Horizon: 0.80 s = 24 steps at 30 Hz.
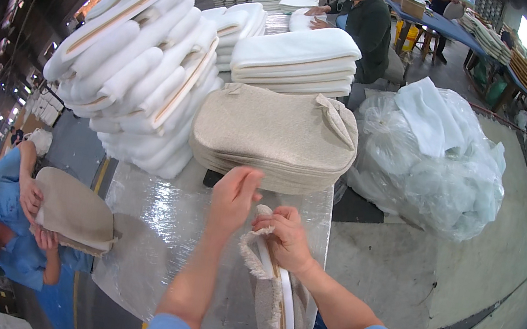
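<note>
My right hand [287, 237] grips the top end of a beige fabric cover with a frayed edge and a white foam piece inside [276, 299], standing on edge on the plastic-wrapped table [148, 229]. Just left of it, my left hand [232, 197] pinches the same cover's upper end with fingers bent. Right behind my hands lies a stack of flat beige fabric covers [274, 136]. A leaning pile of white foam pads [144, 62] stands at the back left, and a neater stack of white pads [297, 59] sits behind the beige stack.
A big clear plastic bag with white material [430, 160] lies on the floor to the right. At left, a person in a blue shirt [10, 218] holds a beige cover [71, 212]. Another person in dark green [362, 24] works at the far tables.
</note>
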{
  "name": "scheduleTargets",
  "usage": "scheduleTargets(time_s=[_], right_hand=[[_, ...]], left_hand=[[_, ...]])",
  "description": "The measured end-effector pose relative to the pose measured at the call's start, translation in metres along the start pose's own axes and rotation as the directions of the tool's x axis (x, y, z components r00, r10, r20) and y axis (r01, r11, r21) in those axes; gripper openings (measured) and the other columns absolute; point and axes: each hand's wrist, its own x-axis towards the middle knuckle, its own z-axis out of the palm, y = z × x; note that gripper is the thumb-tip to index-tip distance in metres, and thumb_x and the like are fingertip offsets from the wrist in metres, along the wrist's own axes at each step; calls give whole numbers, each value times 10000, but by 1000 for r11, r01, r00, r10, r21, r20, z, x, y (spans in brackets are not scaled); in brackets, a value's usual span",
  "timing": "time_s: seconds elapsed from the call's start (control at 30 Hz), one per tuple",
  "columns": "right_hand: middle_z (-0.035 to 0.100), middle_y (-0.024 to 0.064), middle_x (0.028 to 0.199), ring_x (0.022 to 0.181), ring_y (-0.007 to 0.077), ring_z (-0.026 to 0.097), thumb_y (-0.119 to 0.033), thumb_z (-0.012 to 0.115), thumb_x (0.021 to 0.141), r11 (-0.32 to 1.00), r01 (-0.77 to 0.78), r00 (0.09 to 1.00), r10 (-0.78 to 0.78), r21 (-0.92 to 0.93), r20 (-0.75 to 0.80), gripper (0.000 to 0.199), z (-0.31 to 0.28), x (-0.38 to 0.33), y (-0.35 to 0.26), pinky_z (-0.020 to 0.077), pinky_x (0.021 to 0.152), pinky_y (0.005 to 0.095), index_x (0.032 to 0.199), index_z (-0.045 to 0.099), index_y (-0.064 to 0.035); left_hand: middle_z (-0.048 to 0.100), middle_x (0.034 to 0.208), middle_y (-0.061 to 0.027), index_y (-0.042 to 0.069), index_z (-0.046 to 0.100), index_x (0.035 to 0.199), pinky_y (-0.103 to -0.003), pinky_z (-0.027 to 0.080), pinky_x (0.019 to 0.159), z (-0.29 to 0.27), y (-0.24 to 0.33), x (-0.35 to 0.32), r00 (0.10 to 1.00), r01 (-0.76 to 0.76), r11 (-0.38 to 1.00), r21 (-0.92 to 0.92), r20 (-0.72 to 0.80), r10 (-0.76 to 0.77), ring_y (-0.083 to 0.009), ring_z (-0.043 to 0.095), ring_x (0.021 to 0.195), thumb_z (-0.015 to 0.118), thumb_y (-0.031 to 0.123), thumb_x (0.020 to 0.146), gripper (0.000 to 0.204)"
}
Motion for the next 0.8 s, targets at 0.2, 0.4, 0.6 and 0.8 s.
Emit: scheduleTargets(time_s=[0.2, 0.4, 0.6, 0.8], right_hand=[[741, 72, 1052, 1031, 286, 679, 101, 649, 779, 996, -28, 1000, 28, 85, 5, 311, 5, -5, 5, 537, 909, 380, 1012, 738, -84], [735, 121, 1010, 956, 318, 715, 86, 653, 828, 960, -191, 981, 186, 202, 44, 242, -1, -15, 5, 570, 850, 379, 1014, 734, -46], [741, 113, 1001, 942, 289, 727, 66, 644, 846, 908, -247, 969, 235, 337, 77, 219, 1, -20, 4, 566, 859, 380, 1012, 742, -38], [738, 121, 1023, 974, 296, 719, 87, 617, 820, 913, -221, 975, 204, 344, 86, 263, 3, -21, 8, 563, 871, 384, 1017, 731, -44]], left_hand=[[685, 1105, -66, 11, 649, 1298, -309, 557, 883, 55, -3, 46, 740, 208, 969, -136, 670, -64, -156, 663, 974, 533, 336, 1099, 398], [678, 1104, -68, 48, 617, 1367, -318, 507, 930, 68, -3, 35, 647, 189, 977, -97, 761, -50, -169, 630, 1064, 555, 321, 1079, 401], [653, 1310, -127, 5, 570, 1419, -334, 487, 1040, 64, -3, 33, 584, 83, 996, 26, 808, -70, -214, 607, 1211, 538, 304, 1094, 443], [686, 1234, -136, -33, 616, 1332, -349, 516, 1033, 63, -6, 30, 660, 168, 983, -76, 749, -55, -211, 654, 1153, 540, 217, 1092, 354]])
